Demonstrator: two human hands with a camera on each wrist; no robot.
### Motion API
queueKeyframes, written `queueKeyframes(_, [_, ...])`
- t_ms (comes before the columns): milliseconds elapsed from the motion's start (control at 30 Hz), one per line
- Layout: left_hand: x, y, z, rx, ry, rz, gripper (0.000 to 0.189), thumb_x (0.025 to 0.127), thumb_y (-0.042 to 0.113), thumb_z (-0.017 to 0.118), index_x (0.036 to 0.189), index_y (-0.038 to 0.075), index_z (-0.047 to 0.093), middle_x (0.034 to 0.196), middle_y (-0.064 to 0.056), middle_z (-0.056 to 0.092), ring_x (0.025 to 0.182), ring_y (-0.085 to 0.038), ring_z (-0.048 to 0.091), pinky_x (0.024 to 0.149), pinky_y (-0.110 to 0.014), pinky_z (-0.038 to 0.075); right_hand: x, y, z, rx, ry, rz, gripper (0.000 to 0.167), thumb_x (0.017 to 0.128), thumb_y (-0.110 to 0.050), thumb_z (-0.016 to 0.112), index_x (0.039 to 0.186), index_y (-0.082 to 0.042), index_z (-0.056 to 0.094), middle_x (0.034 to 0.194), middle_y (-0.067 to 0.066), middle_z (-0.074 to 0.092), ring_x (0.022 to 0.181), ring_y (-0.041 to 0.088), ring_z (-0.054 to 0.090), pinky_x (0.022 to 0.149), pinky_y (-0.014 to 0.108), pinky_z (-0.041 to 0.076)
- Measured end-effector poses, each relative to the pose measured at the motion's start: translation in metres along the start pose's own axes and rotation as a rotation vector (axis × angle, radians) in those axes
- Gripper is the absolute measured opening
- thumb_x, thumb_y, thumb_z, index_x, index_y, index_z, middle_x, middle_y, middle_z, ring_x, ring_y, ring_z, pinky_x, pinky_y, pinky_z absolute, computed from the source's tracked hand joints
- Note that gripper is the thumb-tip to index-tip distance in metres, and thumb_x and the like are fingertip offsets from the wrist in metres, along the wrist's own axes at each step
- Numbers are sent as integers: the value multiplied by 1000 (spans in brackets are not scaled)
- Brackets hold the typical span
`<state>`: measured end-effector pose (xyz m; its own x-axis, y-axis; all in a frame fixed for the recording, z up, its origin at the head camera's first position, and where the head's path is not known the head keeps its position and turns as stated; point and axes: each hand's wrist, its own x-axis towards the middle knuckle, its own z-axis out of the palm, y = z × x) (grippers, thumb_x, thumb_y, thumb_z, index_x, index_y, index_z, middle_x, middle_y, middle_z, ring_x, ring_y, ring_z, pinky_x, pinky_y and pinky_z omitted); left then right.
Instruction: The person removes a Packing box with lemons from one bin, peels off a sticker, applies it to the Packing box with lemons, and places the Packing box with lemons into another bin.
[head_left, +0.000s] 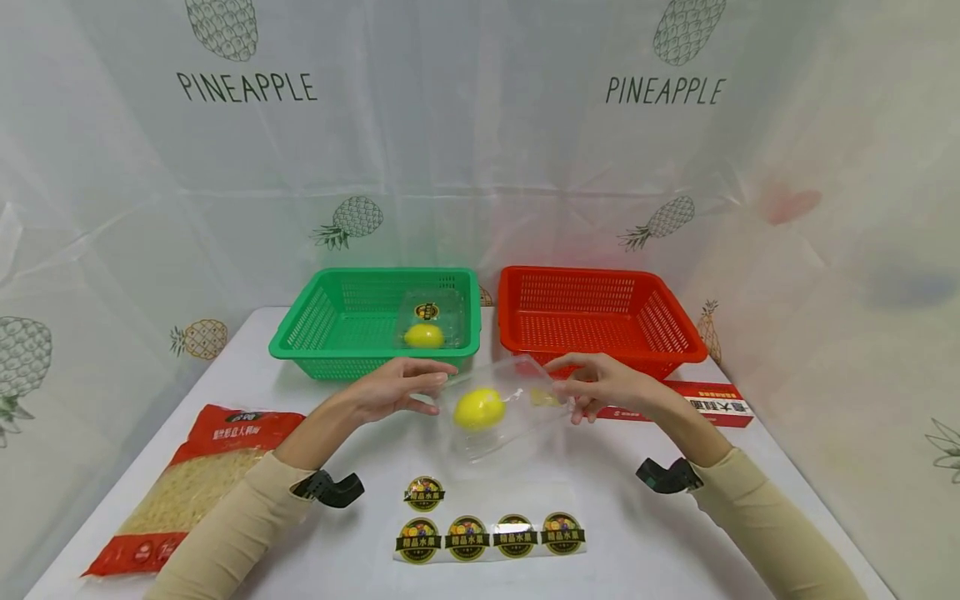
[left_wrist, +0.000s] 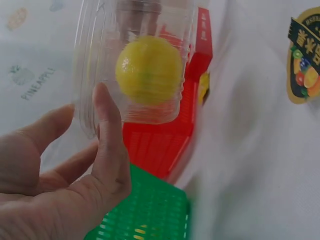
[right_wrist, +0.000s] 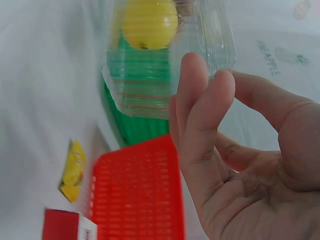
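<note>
Between both hands, above the table, hangs a tilted clear plastic fruit box (head_left: 517, 425) with a yellow lemon (head_left: 480, 409) inside. My left hand (head_left: 401, 387) pinches the left end of the box by its rim, thumb and fingers on either side. At the opposite end, my right hand (head_left: 600, 385) pinches the rim; in the right wrist view its fingers (right_wrist: 192, 75) lie against the clear wall. A sheet of round black-and-gold stickers (head_left: 491, 537) lies on the table below the box.
A green basket (head_left: 375, 365) at the back left holds another clear box (head_left: 450, 304) with a lemon and a sticker. Beside it stands a red basket (head_left: 592, 342). A long red carton (head_left: 708, 402) lies in front of that one. A pasta bag (head_left: 202, 475) lies at left.
</note>
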<state>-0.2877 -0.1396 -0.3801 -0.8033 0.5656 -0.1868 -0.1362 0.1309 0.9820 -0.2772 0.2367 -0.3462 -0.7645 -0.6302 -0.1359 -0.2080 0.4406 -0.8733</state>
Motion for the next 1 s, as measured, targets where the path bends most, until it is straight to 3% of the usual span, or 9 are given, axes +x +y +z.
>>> queueKeyframes(100, [1,-5,-4,-8,12,3,57,97,24,63,145,0,44,154,-17,38,132,-40,42,86,-36,59,3,6,5,19,-27,-3,56,97,-24,63,145,-3,42,101,31,65,71,39,70,64,34,61])
queueKeyframes(200, [2,-12,-8,-9,39,5,58,97,22,63,147,1,42,154,-19,37,128,-36,47,88,-35,58,7,11,11,34,-48,10,58,96,-24,63,146,-4,40,100,31,66,74,45,69,64,33,61])
queueKeyframes(467, [2,-22,-11,-19,110,17,59,96,21,64,146,-1,41,152,-21,39,121,-29,53,96,-39,54,14,19,24,76,-55,34,65,95,-24,65,149,-6,34,95,30,65,73,30,73,68,37,61])
queueKeyframes(633, [1,-25,-11,-44,130,31,59,95,15,65,145,-5,41,151,-25,38,117,-24,56,98,-39,54,16,25,29,102,-50,64,71,94,-25,67,151,-8,30,96,23,67,73,28,74,70,38,61])
queueKeyframes(767, [2,-27,-10,-50,152,42,58,95,13,65,144,-7,41,148,-28,40,111,-18,60,101,-40,52,17,29,33,128,-55,70,75,94,-23,67,154,-9,25,102,30,65,75,28,74,69,37,61])
queueKeyframes(1000, [4,-31,-8,-28,182,56,57,95,12,64,144,-7,41,148,-29,41,131,-36,50,104,-38,49,19,34,38,132,-69,63,78,94,-19,67,156,-14,20,100,27,65,77,30,73,71,39,61])
